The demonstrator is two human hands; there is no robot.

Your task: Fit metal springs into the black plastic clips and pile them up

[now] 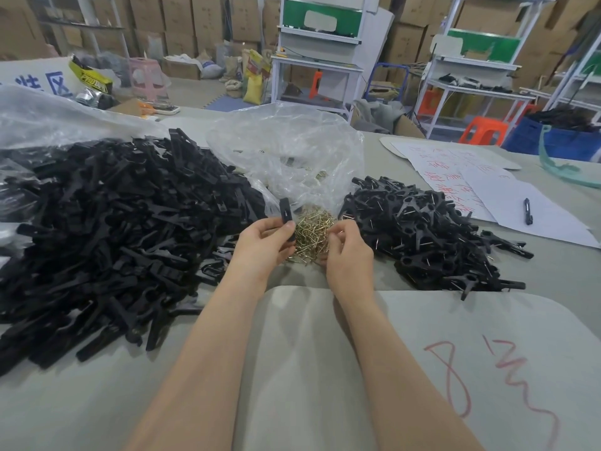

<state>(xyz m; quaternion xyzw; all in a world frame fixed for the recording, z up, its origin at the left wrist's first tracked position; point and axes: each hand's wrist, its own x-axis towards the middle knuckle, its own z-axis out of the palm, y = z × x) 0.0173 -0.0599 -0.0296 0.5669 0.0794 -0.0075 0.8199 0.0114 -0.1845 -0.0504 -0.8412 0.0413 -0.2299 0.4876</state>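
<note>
Where the grey desk (292,385) spreads, a big heap of loose black clips (113,222) lies left and a smaller pile of fitted clips (422,229) right. A clear bag (292,148) between them spills brass springs (312,229). The left hand (260,245) pinches one black clip (287,219) upright over the springs. The right hand (349,252) curls its fingers beside it; what they hold is unclear.

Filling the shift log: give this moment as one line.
left hand: holds black clip | right hand: at spring heap, grip unclear | fitted clips: piled right
</note>
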